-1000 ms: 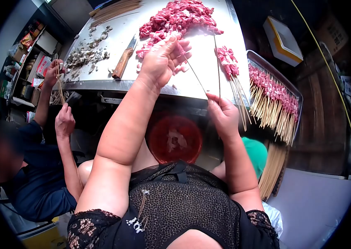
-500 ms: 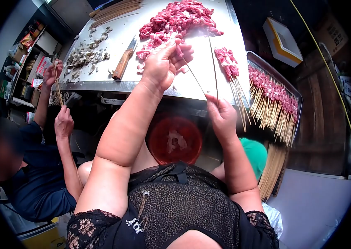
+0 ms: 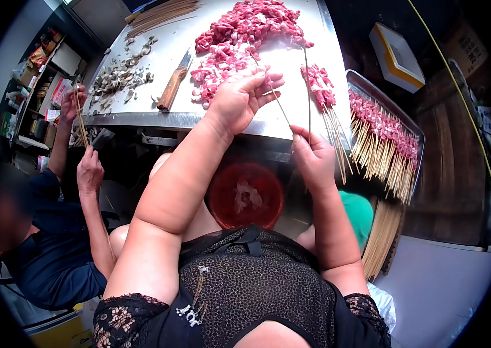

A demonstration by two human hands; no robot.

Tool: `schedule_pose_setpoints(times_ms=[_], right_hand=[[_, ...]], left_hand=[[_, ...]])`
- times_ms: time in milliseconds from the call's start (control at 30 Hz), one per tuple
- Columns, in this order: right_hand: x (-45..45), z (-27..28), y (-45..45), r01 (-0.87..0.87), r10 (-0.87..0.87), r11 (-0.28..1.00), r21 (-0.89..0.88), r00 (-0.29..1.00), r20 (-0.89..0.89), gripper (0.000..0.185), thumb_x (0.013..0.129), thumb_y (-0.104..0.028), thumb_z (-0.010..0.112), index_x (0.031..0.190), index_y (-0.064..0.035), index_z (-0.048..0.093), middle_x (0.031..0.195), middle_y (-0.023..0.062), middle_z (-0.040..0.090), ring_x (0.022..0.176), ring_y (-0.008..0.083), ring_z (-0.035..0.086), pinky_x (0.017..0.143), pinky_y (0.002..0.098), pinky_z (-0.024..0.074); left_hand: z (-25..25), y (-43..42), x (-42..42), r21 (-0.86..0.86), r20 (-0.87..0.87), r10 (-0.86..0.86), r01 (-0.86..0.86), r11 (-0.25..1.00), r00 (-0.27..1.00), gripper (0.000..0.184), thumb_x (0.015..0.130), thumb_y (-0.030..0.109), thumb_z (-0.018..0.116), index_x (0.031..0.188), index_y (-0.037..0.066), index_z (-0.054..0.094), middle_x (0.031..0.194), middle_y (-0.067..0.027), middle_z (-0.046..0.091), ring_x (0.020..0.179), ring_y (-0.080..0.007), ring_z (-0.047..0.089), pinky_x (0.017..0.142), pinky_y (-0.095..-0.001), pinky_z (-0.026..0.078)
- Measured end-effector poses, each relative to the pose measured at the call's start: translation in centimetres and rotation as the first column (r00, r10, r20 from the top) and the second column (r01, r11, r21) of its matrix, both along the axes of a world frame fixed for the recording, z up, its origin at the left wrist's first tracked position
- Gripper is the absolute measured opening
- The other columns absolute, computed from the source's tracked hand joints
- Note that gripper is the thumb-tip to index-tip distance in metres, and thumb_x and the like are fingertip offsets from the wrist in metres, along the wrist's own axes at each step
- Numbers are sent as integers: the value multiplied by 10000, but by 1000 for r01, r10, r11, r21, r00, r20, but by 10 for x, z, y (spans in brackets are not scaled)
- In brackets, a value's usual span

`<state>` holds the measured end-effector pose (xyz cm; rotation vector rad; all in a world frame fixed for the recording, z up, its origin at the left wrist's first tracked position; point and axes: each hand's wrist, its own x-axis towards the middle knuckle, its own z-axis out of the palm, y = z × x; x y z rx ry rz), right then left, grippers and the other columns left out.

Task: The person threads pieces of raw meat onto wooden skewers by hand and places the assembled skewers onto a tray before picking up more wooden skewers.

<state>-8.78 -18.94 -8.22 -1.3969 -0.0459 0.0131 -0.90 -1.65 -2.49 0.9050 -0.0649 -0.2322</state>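
Observation:
My left hand (image 3: 241,98) is over the front of the white table, thumb and fingers closed round a piece of meat on a thin skewer (image 3: 280,104). The skewer's tip sticks out past the thumb, and its lower end runs to my right hand (image 3: 313,152). My right hand pinches that end; a second skewer (image 3: 307,87) stands up from the same hand. Beyond my left hand lies a heap of raw meat (image 3: 251,26). Right of it, several loaded skewers (image 3: 319,87) rest on the table with their sticks over the edge.
A knife (image 3: 172,87) and grey-white pieces (image 3: 119,81) lie at left, bare skewers (image 3: 161,16) behind. At right is a tray of loaded skewers (image 3: 382,127). Below the table sits a red basin (image 3: 245,194). A co-worker (image 3: 42,243) at left holds sticks.
My left hand has come down and right, nearer to my right hand, along the skewer. The skewer's tip now shows above my left hand. My right hand has shifted slightly.

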Motion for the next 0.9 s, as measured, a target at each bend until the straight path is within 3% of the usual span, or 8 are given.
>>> schedule_pose_setpoints(times_ms=[267, 367, 633, 733, 900], right_hand=[[-2, 0, -3, 15, -12, 993, -118, 1000, 21, 196, 872, -70, 566, 1040, 4, 634, 712, -53, 530, 596, 7, 442, 538, 159, 373], [-4, 1, -6, 9, -5, 987, -161, 1000, 28, 198, 869, -65, 566, 1043, 1, 633, 711, -51, 529, 600, 6, 439, 540, 159, 370], [-7, 1, -6, 29, -8, 972, -233, 996, 90, 185, 856, -55, 578, 1017, 7, 643, 713, -28, 545, 620, 26, 461, 566, 176, 394], [-7, 2, -7, 37, -6, 960, -277, 994, 111, 178, 851, -53, 582, 1005, 8, 647, 712, -11, 555, 627, 33, 472, 575, 183, 403], [-6, 3, -8, 63, -22, 956, -287, 990, 141, 175, 851, -57, 581, 1000, 7, 646, 707, 1, 560, 628, 40, 480, 581, 191, 410]], left_hand=[[-3, 16, 13, 64, 67, 39, -43, 997, 997, 346, 917, 58, 411, 1239, -65, 420, 1159, -175, 550, 1068, -240, 552, 916, -385, 463], [-1, 20, 14, 49, 26, -34, 33, 998, 999, 328, 921, 76, 428, 1223, -49, 447, 1160, -168, 553, 1059, -231, 557, 880, -384, 481], [9, 18, 11, 105, -25, 133, -130, 986, 991, 263, 942, 89, 429, 1167, -39, 474, 1042, -170, 609, 937, -246, 624, 771, -334, 542], [14, 15, 10, 74, -37, 214, -211, 975, 976, 237, 940, 77, 427, 1140, -36, 484, 1039, -177, 606, 970, -264, 612, 815, -345, 532], [15, 21, 9, 18, -20, 156, -156, 988, 988, 251, 948, 120, 411, 1131, -34, 486, 1043, -191, 602, 1010, -290, 591, 893, -381, 494]])
